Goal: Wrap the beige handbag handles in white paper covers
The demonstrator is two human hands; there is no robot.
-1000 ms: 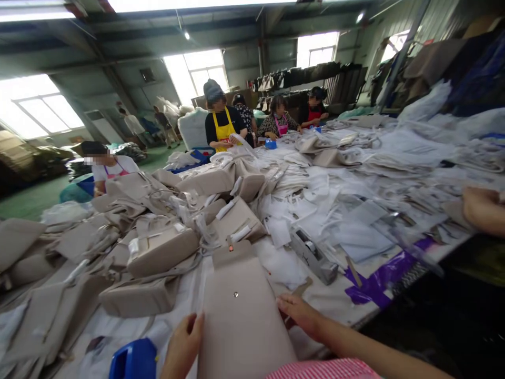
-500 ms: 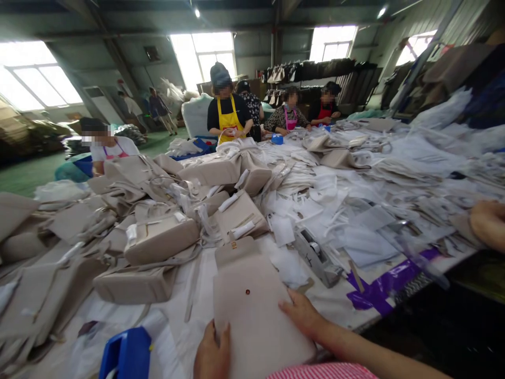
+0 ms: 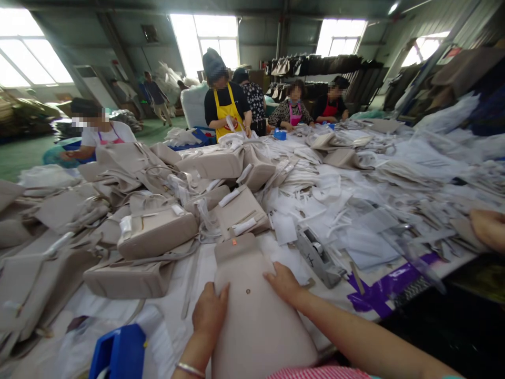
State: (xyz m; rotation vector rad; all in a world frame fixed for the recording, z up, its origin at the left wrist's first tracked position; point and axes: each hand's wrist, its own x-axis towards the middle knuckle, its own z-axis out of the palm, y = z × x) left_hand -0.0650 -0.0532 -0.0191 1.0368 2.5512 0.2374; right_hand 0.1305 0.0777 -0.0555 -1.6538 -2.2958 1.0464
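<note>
A beige handbag lies in front of me with its flap folded out away from me. An orange spot shows on the flap, and a small round snap sits in the middle of the panel. My left hand is closed on the bag's left edge, thumb on the front. On the opposite edge, my right hand grips the bag, its thumb also on the front and its other fingers partly hidden. A grey tape dispenser stands just beyond my right hand.
Beige bags are heaped on the left, with a blue tape dispenser near me. White sheets and purple tape cover the right side. Another person's hand is at the right edge. Co-workers stand across the table.
Both my hands have slid up along the bag's edges, away from me. The person in the yellow apron has spread their hands with something white.
</note>
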